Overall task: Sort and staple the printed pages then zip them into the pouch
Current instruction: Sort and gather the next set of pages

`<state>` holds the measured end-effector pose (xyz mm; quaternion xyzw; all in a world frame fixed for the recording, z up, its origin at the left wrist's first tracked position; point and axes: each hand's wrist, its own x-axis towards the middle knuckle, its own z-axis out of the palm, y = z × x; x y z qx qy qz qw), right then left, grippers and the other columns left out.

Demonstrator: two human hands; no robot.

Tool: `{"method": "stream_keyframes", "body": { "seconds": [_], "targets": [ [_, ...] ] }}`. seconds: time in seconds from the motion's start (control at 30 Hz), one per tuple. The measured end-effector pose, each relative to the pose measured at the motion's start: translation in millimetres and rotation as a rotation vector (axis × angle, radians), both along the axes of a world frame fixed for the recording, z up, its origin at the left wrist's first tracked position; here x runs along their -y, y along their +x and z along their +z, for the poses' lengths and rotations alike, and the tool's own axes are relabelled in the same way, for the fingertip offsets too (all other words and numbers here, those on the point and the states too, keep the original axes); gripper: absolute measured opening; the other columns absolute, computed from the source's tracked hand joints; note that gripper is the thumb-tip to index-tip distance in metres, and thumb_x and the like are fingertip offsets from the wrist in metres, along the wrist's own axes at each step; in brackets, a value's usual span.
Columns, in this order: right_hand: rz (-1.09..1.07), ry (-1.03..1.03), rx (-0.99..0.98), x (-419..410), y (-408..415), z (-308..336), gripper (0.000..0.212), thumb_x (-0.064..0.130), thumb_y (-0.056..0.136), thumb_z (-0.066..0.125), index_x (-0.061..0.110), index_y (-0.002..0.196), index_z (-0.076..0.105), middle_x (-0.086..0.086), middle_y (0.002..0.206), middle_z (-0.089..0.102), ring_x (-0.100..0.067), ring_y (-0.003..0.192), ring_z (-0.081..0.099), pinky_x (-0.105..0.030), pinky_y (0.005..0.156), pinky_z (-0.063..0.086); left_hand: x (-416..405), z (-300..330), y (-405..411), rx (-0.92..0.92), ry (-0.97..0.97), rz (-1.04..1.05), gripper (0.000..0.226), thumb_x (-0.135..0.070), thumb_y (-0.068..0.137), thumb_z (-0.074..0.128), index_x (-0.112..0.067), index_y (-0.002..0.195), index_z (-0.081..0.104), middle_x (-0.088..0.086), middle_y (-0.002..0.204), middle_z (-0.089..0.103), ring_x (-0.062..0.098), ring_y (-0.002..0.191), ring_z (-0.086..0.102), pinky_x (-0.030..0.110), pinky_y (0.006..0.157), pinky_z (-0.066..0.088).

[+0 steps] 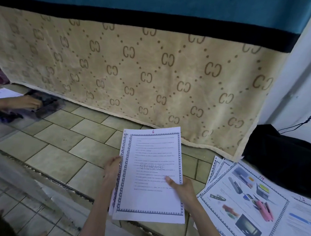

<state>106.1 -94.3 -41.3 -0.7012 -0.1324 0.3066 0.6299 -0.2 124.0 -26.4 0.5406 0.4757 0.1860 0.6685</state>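
I hold a small stack of printed pages (151,171) upright over the tiled floor, low in the middle of the view. The top sheet has a blue patterned border, black text and a red "6" at its top. My left hand (112,171) grips the stack's left edge. My right hand (182,190) grips its lower right side, thumb on the front. More bordered pages (244,200) lie fanned on the floor at the right; the top one shows pictures of devices and a red number.
A beige patterned blanket (135,66) hangs down in front of me to the tiled floor (59,149). At far left another person's hand (24,102) rests on a clear plastic pouch (47,105) next to a sheet. A black bag (282,153) sits at right.
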Motion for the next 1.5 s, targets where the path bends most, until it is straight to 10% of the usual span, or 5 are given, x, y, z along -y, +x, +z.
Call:
{"method": "stream_keyframes", "body": {
  "seconds": [0.57, 0.73, 0.87, 0.97, 1.5],
  "targets": [
    [-0.161, 0.047, 0.106, 61.0, 15.0, 48.1, 0.022, 0.028, 0.085, 0.068, 0.021, 0.106, 0.069, 0.005, 0.106, 0.07, -0.007, 0.093, 0.069, -0.026, 0.081, 0.056, 50.0, 56.1, 32.8, 0.313, -0.311, -0.389, 0.056, -0.053, 0.089, 0.034, -0.015, 0.079, 0.074, 0.007, 0.074, 0.074, 0.027, 0.065, 0.07, 0.034, 0.053, 0.058],
    [-0.475, 0.153, 0.024, 132.4, 40.5, 43.1, 0.014, 0.019, 0.086, 0.068, 0.02, 0.1, 0.068, 0.0, 0.102, 0.073, -0.013, 0.091, 0.071, -0.027, 0.074, 0.058, 110.4, 1.8, 80.5, 0.105, 0.1, -0.612, 0.02, 0.002, 0.094, 0.044, 0.013, 0.101, 0.059, 0.023, 0.084, 0.065, 0.031, 0.075, 0.051, 0.022, 0.055, 0.047],
    [-0.663, 0.284, -0.131, 177.1, 47.4, 27.0, 0.042, 0.024, 0.077, 0.074, 0.01, 0.115, 0.064, -0.01, 0.112, 0.07, -0.027, 0.103, 0.067, -0.05, 0.093, 0.051, 178.2, -36.0, 97.7, -0.114, 0.412, -1.117, 0.094, -0.067, 0.052, 0.075, -0.007, 0.122, 0.057, 0.013, 0.123, 0.061, 0.024, 0.106, 0.056, 0.01, 0.068, 0.049],
    [-0.73, 0.435, -0.223, 197.7, 46.2, 17.9, 0.055, 0.025, 0.072, 0.072, 0.008, 0.123, 0.059, -0.013, 0.117, 0.067, -0.031, 0.107, 0.065, -0.055, 0.094, 0.049, 213.5, -11.6, 92.2, -0.131, 0.929, -1.407, 0.065, -0.074, 0.069, 0.045, -0.026, 0.109, 0.065, 0.0, 0.117, 0.065, 0.019, 0.11, 0.057, 0.029, 0.085, 0.046],
    [-0.616, 0.87, -0.465, 225.1, 37.8, -0.6, 0.062, 0.029, 0.076, 0.069, 0.007, 0.131, 0.053, -0.015, 0.114, 0.068, -0.031, 0.093, 0.07, -0.041, 0.063, 0.059, 135.3, 27.3, 99.0, -0.39, 0.665, -0.729, 0.036, -0.032, 0.092, 0.055, -0.002, 0.107, 0.064, 0.022, 0.121, 0.06, 0.037, 0.11, 0.056, 0.033, 0.086, 0.042]
  ]
}}
